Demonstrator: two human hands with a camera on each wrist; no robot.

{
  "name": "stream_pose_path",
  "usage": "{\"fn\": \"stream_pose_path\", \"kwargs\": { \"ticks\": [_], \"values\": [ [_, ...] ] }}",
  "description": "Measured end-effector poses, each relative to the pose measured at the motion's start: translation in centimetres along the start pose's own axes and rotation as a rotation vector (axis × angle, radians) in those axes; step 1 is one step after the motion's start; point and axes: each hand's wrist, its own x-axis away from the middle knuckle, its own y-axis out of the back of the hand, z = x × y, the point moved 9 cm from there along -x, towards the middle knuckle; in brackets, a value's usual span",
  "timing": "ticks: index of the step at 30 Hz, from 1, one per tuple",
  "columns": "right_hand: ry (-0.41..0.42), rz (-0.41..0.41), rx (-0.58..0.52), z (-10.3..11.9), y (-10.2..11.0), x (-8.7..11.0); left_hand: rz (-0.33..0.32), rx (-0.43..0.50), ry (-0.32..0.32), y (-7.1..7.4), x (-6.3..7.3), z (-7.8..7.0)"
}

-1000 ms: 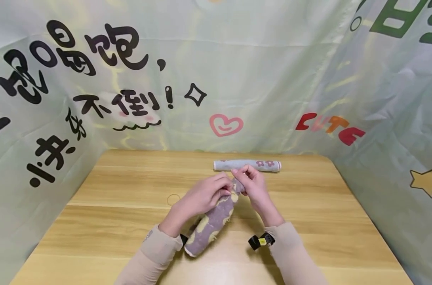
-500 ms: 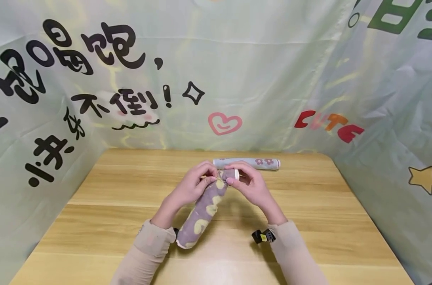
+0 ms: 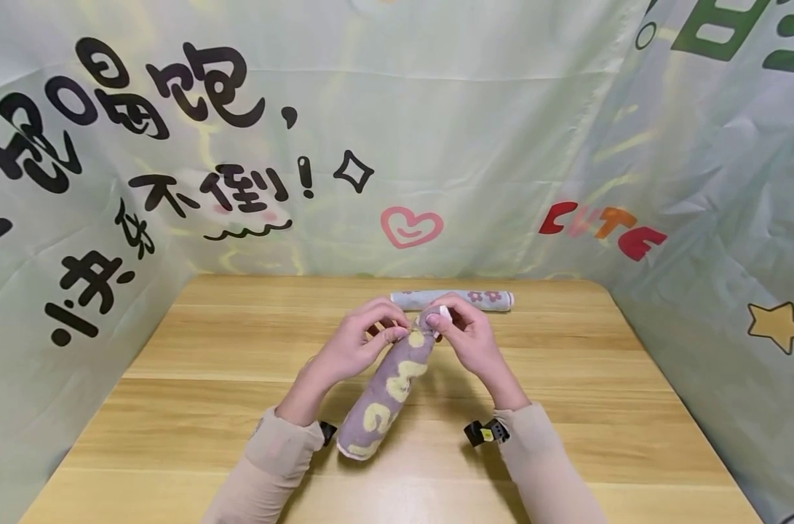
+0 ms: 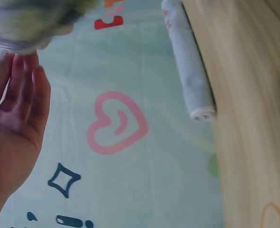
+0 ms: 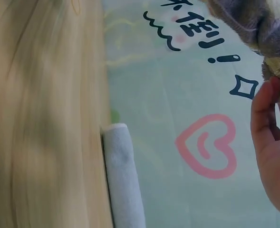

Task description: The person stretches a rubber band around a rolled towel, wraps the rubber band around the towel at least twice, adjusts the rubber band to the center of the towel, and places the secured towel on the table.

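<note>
A rolled purple towel (image 3: 386, 397) with yellow patterns slants over the table, its near end low and its far end raised between my hands. My left hand (image 3: 354, 346) pinches it close to the far end with thumb and fingers. Around the white-edged tip, my right hand (image 3: 471, 342) grips with its thumb on the near side. The towel narrows between the two grips. In the left wrist view the towel (image 4: 30, 23) is blurred at the top corner, above the left fingers. The right wrist view shows the towel (image 5: 261, 21) bunched at the right fingertips.
A second rolled towel (image 3: 452, 300), light grey-blue with pink flowers, lies at the back of the wooden table (image 3: 567, 407). A thin tan loop (image 4: 273, 216) lies on the table to the left. Printed cloth walls (image 3: 475, 145) surround the table's back and sides.
Both hands have shifted left and slightly up with the purple towel, then a little back right. The towel has turned, showing more yellow patches; its tip stuck out rightward half a second ago.
</note>
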Motion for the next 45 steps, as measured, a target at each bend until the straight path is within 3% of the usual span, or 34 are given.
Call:
{"fn": "stream_pose_path", "kwargs": {
  "ticks": [8,15,22,29,37,42,45],
  "values": [
    [-0.095,0.015,0.023,-0.2,-0.5,-0.1,-0.058,-0.198,-0.223,0.2,-0.2,-2.6],
    [-0.117,-0.008,-0.008,0.1,-0.7,0.0,-0.112,-0.218,-0.3,0.0,0.0,-2.9],
    [-0.126,-0.039,-0.04,0.2,-0.8,0.1,-0.144,-0.211,-0.292,-0.1,0.1,-3.0],
    [-0.12,-0.075,-0.03,0.3,-0.8,0.2,-0.132,-0.229,-0.276,-0.3,0.1,-3.0],
    [-0.059,-0.102,0.017,0.4,-1.0,0.3,-0.044,-0.265,-0.185,-0.8,0.1,-2.3],
    [0.0,-0.118,0.05,0.8,-1.3,0.4,0.049,-0.223,-0.091,-1.4,-0.1,-1.7],
    [-0.005,-0.141,0.069,0.6,-1.4,0.4,0.094,-0.205,-0.047,-1.8,-0.1,-1.4]
  ]
}}
